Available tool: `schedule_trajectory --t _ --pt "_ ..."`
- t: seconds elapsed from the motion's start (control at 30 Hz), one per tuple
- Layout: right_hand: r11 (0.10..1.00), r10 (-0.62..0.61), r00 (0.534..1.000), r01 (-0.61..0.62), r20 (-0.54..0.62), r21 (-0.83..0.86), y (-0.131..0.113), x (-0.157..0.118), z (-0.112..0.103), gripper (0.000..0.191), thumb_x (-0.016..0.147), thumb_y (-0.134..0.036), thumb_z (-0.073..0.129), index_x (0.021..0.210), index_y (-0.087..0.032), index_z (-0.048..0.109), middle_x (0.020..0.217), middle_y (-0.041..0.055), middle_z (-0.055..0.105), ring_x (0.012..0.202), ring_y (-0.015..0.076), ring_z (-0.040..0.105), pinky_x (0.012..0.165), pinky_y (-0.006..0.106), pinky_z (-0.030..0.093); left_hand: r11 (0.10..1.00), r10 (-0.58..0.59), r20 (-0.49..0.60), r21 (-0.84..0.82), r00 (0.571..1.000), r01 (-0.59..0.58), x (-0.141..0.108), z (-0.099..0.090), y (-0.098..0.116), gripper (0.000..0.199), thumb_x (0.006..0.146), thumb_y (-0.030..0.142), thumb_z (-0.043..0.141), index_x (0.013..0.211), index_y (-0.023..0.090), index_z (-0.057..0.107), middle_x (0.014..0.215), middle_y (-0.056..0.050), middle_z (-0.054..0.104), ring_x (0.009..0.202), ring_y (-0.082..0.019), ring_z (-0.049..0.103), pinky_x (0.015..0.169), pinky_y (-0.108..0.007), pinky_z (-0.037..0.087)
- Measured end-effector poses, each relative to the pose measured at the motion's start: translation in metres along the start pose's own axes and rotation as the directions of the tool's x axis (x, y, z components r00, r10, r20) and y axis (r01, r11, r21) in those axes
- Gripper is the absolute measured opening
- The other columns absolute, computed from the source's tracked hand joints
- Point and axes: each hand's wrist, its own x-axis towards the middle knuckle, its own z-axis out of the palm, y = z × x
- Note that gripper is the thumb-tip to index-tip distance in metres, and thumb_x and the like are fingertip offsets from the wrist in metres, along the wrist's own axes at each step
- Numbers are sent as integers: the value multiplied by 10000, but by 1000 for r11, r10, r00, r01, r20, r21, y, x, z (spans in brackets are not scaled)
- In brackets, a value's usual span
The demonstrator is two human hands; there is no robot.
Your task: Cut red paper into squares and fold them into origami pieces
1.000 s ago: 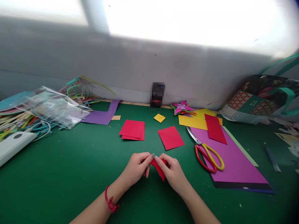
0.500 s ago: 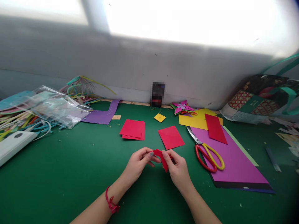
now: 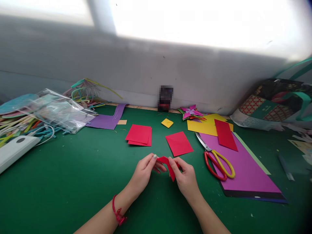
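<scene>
Between my two hands is a small folded piece of red paper (image 3: 166, 160), bent at an angle with one point hanging down. My left hand (image 3: 145, 169) pinches its left end between thumb and fingers. My right hand (image 3: 184, 172) grips the right side, the thumb lying on top of the fold. Just beyond the hands, a single red paper square (image 3: 179, 143) lies flat with faint creases. To its left sits a small stack of red squares (image 3: 138, 134). A small yellow folded paper square (image 3: 167, 123) rests farther back.
Scissors (image 3: 214, 159) with red and yellow handles lie on purple paper (image 3: 246, 172) at the right. Behind are yellow sheets (image 3: 201, 127) and folded paper stars (image 3: 191, 112). A clear plastic bag (image 3: 73, 112), pipe cleaners (image 3: 26, 125) and a white device (image 3: 17, 151) occupy the left.
My left thumb has lifted slightly and shifted left along the red paper's end. My right hand stays almost where it was, still holding the paper.
</scene>
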Motion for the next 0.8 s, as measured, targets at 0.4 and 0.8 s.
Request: schedule_trajectory --t 0.4,0.8 --pt "1000 -21 1000 21 5 -12 -2 0 -1 285 855 -315 452 618 -184 540 509 -42 398 480 96 357 475 223 302 1000 -12 76 -27 997 14 3 -1 -2 244 836 388 453 756 158 468 706 -56 676 648 -164 632 608 -278 476" --pt "993 78 995 -82 57 79 2 1 -4 333 857 -372 442 592 -183 514 449 -43 450 428 98 404 451 217 323 999 -8 80 38 997 5 2 -2 -3 137 790 285 543 760 161 492 730 -43 674 720 -172 633 649 -273 462"
